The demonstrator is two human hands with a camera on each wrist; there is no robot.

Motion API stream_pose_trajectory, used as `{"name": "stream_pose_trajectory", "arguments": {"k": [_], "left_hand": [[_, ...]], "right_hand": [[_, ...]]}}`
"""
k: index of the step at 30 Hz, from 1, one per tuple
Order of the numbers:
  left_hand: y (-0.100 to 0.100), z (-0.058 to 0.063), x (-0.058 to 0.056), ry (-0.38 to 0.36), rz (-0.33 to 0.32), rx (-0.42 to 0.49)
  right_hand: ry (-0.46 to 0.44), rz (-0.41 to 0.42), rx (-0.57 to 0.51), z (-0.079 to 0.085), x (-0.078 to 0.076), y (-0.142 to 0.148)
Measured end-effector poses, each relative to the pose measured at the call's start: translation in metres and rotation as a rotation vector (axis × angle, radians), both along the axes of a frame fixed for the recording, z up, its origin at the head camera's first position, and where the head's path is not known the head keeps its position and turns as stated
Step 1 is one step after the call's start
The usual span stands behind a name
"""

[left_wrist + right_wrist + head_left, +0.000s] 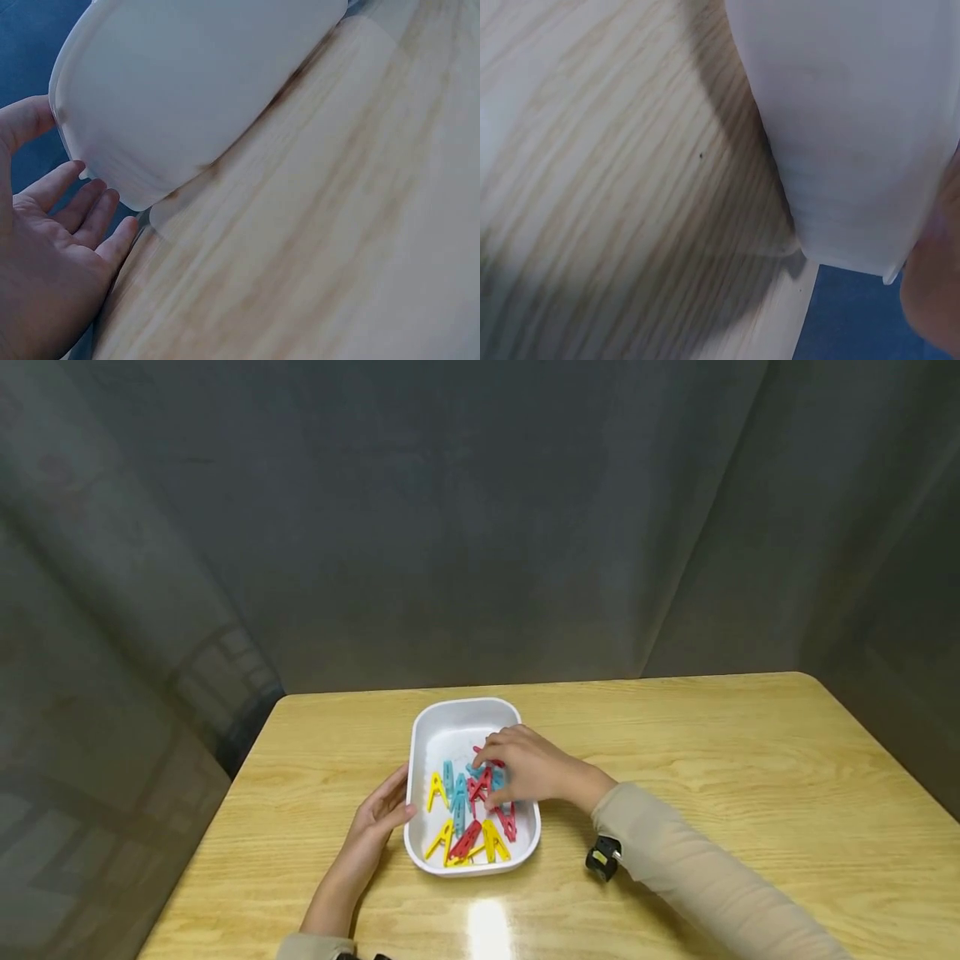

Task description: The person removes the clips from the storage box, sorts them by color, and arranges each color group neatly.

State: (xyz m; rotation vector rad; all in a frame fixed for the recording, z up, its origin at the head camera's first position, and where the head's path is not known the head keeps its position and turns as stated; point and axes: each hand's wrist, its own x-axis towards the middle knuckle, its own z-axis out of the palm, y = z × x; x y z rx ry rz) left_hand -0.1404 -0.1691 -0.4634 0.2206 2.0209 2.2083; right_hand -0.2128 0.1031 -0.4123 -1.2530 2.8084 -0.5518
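Note:
A white plastic tray [442, 720] stands on the wooden table and holds several clothespins in yellow, blue and red. My left hand [378, 814] rests against the tray's left side, its thumb at the rim and its fingers along the outer wall. The left wrist view shows those loosely bent fingers [97, 217] beside the tray's outer wall [187, 90]. Over the right wall reaches my right hand [528, 766], thumb and fingers spread apart above red clothespins [480, 787] and blue ones. Yellow clothespins [495, 842] lie toward the near end. In the right wrist view, the hand [930, 300] shows only partly.
The wooden table [712, 752] extends to both sides of the tray, with its far edge near a grey curtain [465, 527]. A small black device [602, 858] is fixed at the right sleeve. The tray's outer wall [847, 135] rises beside the right wrist.

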Motion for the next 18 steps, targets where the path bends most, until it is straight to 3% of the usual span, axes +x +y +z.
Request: {"name": "stream_pose_trajectory", "arguments": {"k": [11, 18], "left_hand": [[-0.002, -0.003, 0.003, -0.02, 0.012, -0.014], [-0.007, -0.001, 0.003, -0.035, 0.027, -0.041]], "right_hand": [[-0.005, -0.035, 0.103, -0.001, 0.003, -0.008], [0.011, -0.013, 0.073, -0.001, 0.0, -0.011]]}}
